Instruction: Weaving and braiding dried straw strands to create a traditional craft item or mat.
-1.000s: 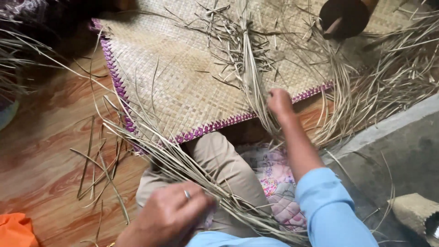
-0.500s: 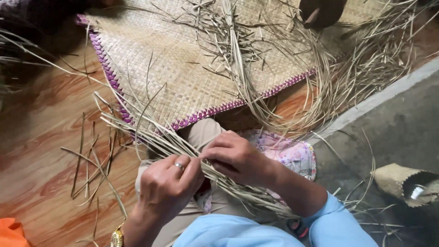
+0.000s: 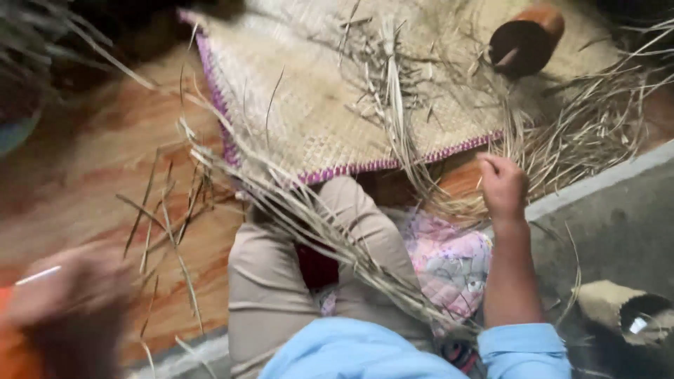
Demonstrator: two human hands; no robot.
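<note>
Gripping dry tan reed strips [image 3: 449,189], the right hand [image 3: 503,186] was closed; purple-edged woven mat [image 3: 316,119] looked finished, loose strips remained; blurred left hand [image 3: 67,295] state indeterminate.

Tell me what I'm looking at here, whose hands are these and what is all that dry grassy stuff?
There is just one picture, taken by a camera worn on a person's head, so you look down at their own lap and hands. No machine is here, only two bare hands.

The right hand reaches forward, closed around some dry straw strips at the edge of a loose pile. The left hand is at the lower left, blurred because it is moving; a thin pale strip sticks out from it, but I cannot tell how it is gripped.

A bundle of long strips lies across the person's knee. Beyond it, on the wooden floor, lies a woven mat with a purple edge. A dark round pot sits at the mat's far side. A flowery cloth lies under the legs.
</note>
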